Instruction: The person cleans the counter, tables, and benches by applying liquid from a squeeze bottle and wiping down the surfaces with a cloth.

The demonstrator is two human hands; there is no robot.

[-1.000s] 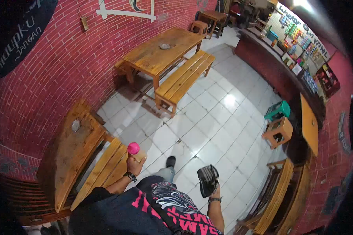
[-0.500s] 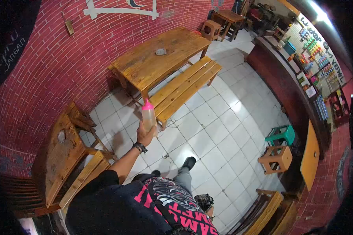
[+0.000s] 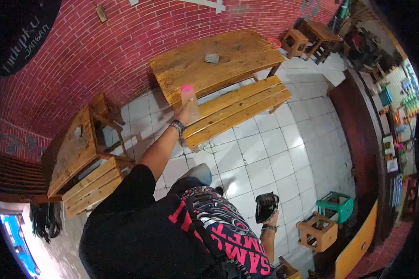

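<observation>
My left hand (image 3: pixel 186 114) is closed around a translucent squeeze bottle (image 3: pixel 188 96) with a bright pink cap. The arm is stretched forward, and the bottle is upright, slightly tilted, in front of the near left corner of the long wooden table (image 3: pixel 237 44). Whether it touches the tabletop, I cannot tell. Below it runs a slatted wooden bench (image 3: pixel 239 111). Low at my right side, my right hand (image 3: pixel 274 219) grips a black, light-patterned bundle (image 3: pixel 266 207); its exact kind is unclear. That hand's fingers are partly hidden behind it.
A grey ashtray-like object (image 3: pixel 212 58) sits on the long table. To the left stand a smaller wooden table (image 3: pixel 74 144) and a bench (image 3: pixel 91 186). On the right are a green stool (image 3: pixel 335 207), a brown stool (image 3: pixel 317 231) and a dark counter (image 3: pixel 358 125).
My left hand has carried the bottle forward and up in view, closer to the long table. The right hand and dark bundle have risen into fuller view. My view has turned, and I have stepped forward.
</observation>
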